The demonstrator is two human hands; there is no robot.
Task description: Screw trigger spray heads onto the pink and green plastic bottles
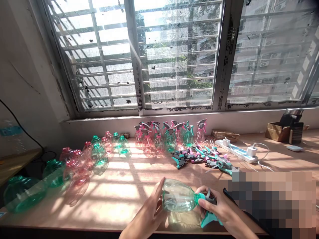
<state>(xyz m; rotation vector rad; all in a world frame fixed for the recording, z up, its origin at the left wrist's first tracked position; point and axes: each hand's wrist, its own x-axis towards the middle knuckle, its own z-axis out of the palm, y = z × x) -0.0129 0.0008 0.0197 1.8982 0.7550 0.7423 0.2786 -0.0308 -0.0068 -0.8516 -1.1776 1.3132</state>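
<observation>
A clear green spray bottle (178, 196) lies on its side in the air just above the front of the table, its base to the left. My left hand (156, 202) is closed around the base end. At the neck, my right hand (211, 202) grips the teal collar and grey-and-teal spray head (210, 219), which points down toward the table. Part of the spray head is hidden behind my right fingers. Loose spray heads (201, 157) in pink, teal and grey lie in a pile beyond my right hand.
Headless pink bottles (77, 162) and green bottles (99, 154) stand along the left. Assembled spray bottles (170, 141) stand by the window wall. A white power strip (236, 151) with plugged chargers and a cardboard box (277, 130) sit at right. A blurred patch covers the lower right.
</observation>
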